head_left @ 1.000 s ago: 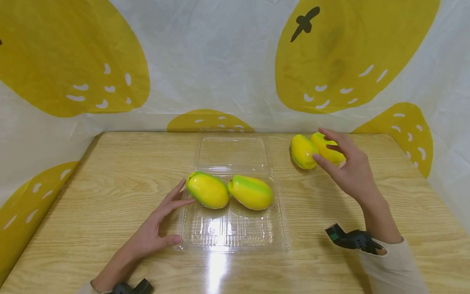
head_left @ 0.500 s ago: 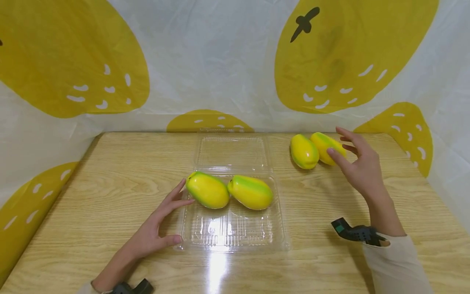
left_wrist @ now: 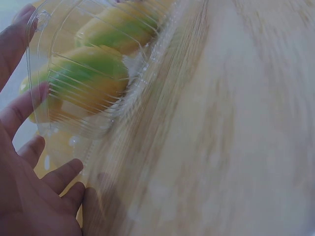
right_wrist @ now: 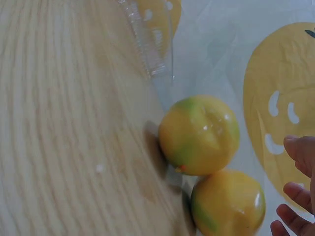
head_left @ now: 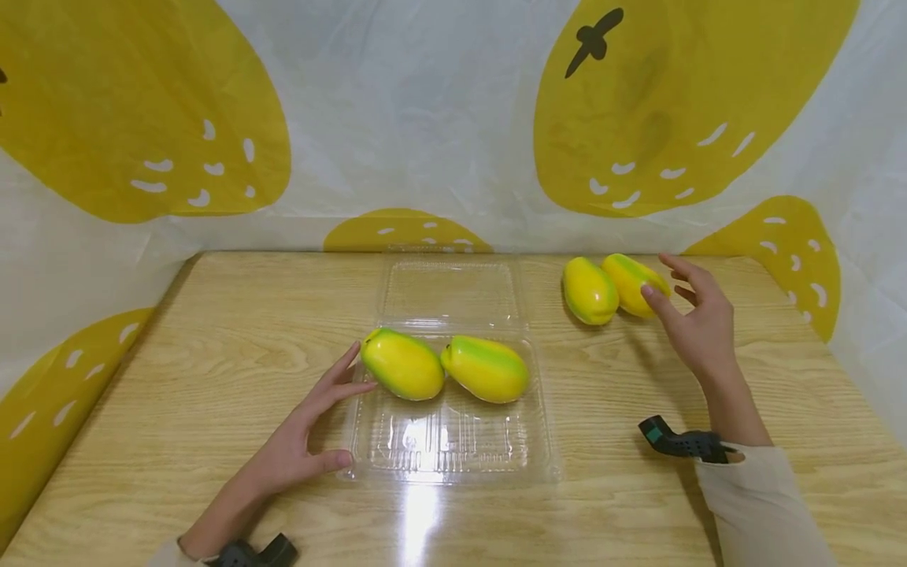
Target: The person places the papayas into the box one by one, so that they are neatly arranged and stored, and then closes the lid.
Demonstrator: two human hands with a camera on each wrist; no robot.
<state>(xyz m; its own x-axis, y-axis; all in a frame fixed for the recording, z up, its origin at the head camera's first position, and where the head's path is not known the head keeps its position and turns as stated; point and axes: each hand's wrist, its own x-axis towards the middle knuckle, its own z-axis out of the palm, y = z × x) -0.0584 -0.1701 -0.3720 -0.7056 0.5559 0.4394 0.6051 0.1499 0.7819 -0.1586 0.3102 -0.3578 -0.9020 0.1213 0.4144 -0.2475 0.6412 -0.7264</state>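
Observation:
A clear plastic clamshell container [head_left: 460, 466] lies with its lid opened toward the back wall. Two smooth oval fruits, yellow with green streaks, sit side by side in its back half: a left fruit [head_left: 404, 365] and a right fruit [head_left: 486, 369]. My left hand [head_left: 298, 453] spreads its fingers and thumb along the container's left edge, fingertips right at the rim and the left fruit. At the back right, my right hand [head_left: 697, 319] hovers with parted fingers by one loose fruit [head_left: 634, 283], its thumb overlapping that fruit's near end. Another loose fruit [head_left: 590, 290] sits just left of it.
The wooden table [head_left: 234, 346] ends at the back against a white cloth [head_left: 425, 118] printed with large yellow fruit shapes. The container's flat lid [head_left: 449, 291] reaches the table's back edge. Black wrist devices [head_left: 683, 442] sit at both cuffs.
My right hand has shifted right, from over both loose fruits to the right end of the farther-right one. My left hand and the fruits stay where they were.

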